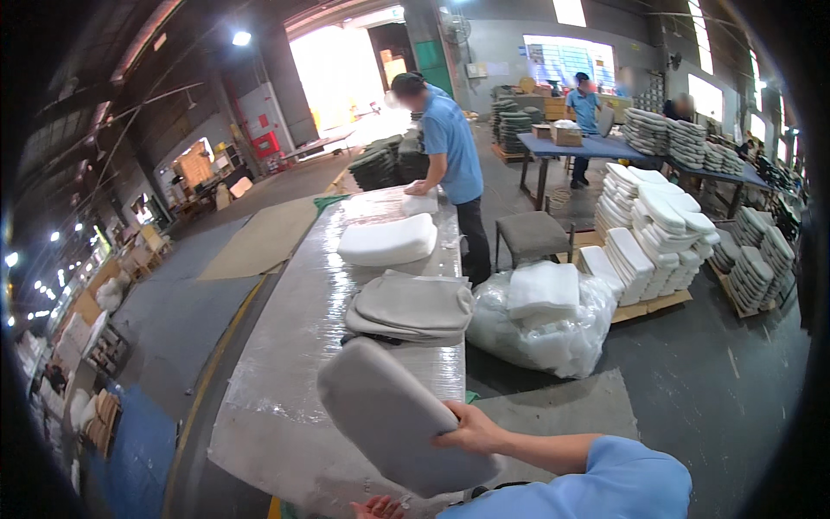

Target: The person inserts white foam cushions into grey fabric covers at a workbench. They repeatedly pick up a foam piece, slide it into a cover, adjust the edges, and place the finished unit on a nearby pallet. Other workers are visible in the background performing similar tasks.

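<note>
A grey padded cushion (pixel 389 415) with rounded corners is tilted over the near part of the long table. Its right edge is gripped by my right hand (pixel 471 429), with the fingers partly behind it. My left hand (pixel 379 508) shows at the lower edge, palm up with its fingers apart, below the cushion and apart from it. Just beyond the cushion lies a stack of grey fabric covers (pixel 411 307). Farther up the table rests a small pile of white foam pads (pixel 388 240).
The table (pixel 277 363) is wrapped in clear film. A co-worker in blue (pixel 450 147) stands at its far right side, hands on a white pad. To the right are a plastic bag (pixel 553 333) of white pads, a grey stool (pixel 534 235) and stacked white foam pads (pixel 661 216).
</note>
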### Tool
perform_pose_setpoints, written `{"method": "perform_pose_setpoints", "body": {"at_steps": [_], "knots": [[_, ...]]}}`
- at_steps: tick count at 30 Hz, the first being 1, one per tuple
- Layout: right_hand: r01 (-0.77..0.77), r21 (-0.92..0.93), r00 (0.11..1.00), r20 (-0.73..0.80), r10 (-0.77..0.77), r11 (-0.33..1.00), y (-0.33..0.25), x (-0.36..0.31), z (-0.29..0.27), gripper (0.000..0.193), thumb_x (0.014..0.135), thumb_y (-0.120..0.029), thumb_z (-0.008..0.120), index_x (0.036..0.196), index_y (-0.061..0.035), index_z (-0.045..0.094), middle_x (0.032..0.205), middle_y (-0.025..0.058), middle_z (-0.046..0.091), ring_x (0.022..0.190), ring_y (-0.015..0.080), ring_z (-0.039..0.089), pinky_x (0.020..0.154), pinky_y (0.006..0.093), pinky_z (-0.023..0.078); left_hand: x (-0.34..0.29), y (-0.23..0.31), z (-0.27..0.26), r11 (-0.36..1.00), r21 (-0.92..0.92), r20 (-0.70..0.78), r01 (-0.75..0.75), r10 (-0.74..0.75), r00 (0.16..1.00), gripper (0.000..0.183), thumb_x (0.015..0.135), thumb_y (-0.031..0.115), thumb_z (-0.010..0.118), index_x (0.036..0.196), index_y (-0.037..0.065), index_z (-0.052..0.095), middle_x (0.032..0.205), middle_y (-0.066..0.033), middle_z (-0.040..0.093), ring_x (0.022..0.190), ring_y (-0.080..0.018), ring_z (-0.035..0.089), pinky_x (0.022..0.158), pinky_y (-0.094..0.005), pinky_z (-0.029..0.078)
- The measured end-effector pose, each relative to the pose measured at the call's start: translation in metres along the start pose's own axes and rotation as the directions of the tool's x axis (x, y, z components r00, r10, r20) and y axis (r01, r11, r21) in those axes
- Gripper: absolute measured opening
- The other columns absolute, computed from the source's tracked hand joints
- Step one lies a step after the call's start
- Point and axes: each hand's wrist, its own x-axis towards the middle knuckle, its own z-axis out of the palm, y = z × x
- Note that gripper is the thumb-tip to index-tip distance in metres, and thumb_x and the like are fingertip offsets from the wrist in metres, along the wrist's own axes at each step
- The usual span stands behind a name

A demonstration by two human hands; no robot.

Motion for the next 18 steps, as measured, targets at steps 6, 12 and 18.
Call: {"method": "perform_pose_setpoints", "body": {"at_steps": [6, 12, 18], "knots": [[0.555, -0.507, 0.795, 0.557, -0.241, 0.66, -0.011, -0.014, -0.015, 0.076, 0.08, -0.018, 0.079, 0.151, -0.0102, 0.053, 0.119, 0.0176, 0.073, 0.107, 0.0372, 0.07, 0.09, 0.0444, 0.056, -0.01, 0.081, -0.016, 0.981, -0.168, 0.358, 0.092, -0.027, 0.933, 0.081, 0.103, 0.073, 0.031, 0.144, 0.007, 0.055, 0.137, -0.023, 0.064, 0.125, -0.0417, 0.062, 0.106, -0.0588, 0.05], [0.818, -0.432, 0.524, 0.832, -0.182, 0.38, 0.005, -0.006, 0.013, 0.081, 0.08, -0.009, 0.072, 0.157, -0.0192, 0.048, 0.142, 0.0081, 0.064, 0.127, 0.0292, 0.063, 0.106, 0.0449, 0.048, 0.026, 0.121, 0.027, 0.449, 0.874, 0.017, 0.185, -0.409, 0.912, 0.044, 0.098, 0.038, 0.07, 0.13, 0.007, 0.07, 0.111, -0.0052, 0.07, 0.098, -0.0195, 0.06, 0.084, -0.0341, 0.049], [0.857, -0.406, 0.483, 0.847, -0.22, 0.316, 0.007, -0.004, 0.033, 0.082, 0.081, -0.011, 0.072, 0.158, -0.0208, 0.046, 0.145, 0.0071, 0.062, 0.128, 0.0291, 0.063, 0.106, 0.0447, 0.049, 0.048, 0.096, 0.082, 0.139, 0.984, -0.018, 0.112, -0.544, 0.839, 0.051, 0.104, 0.045, 0.064, 0.135, 0.004, 0.068, 0.111, -0.0018, 0.072, 0.098, -0.0125, 0.063, 0.083, -0.0287, 0.051]]}}
